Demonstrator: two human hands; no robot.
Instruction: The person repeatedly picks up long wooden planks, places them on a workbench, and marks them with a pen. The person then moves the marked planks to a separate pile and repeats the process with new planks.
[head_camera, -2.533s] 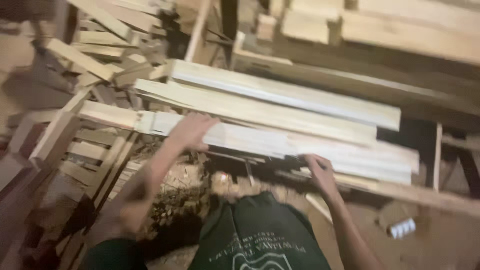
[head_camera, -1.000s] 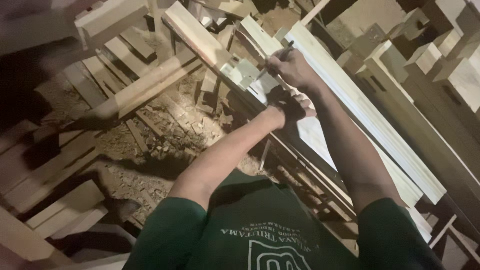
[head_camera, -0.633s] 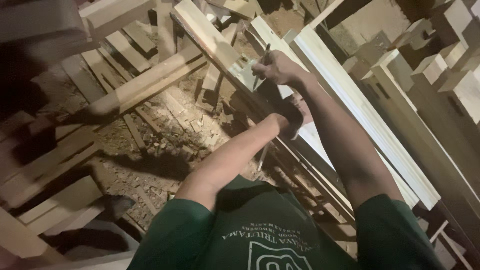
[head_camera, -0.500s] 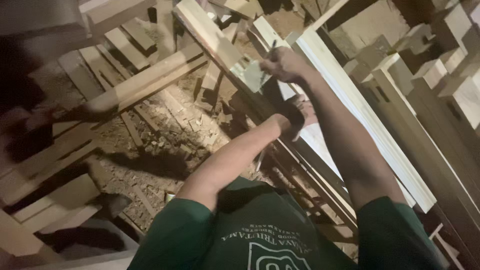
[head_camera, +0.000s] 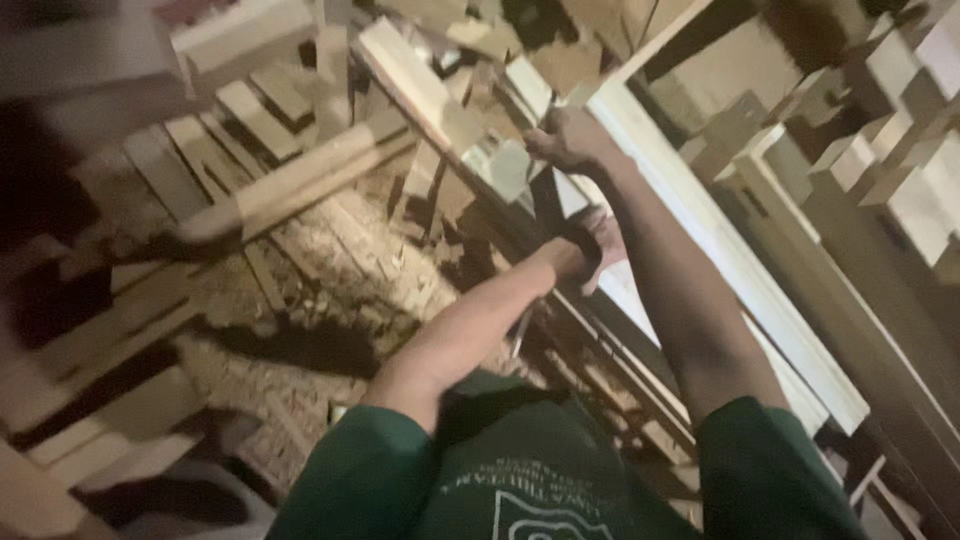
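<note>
Sawdust floor; both hands (head_camera: 575, 190) grip pale long plank (head_camera: 640, 180)

A woodworking shop or timber yard is showing here: pale sawn planks (head_camera: 720, 250) are lying stacked in long rows, squared wooden blocks (head_camera: 880, 150) are piling up at one side, rough offcuts (head_camera: 270, 190) are crisscrossing the ground, and sawdust and shavings (head_camera: 340, 270) are covering the floor between them, all in dim light
</note>
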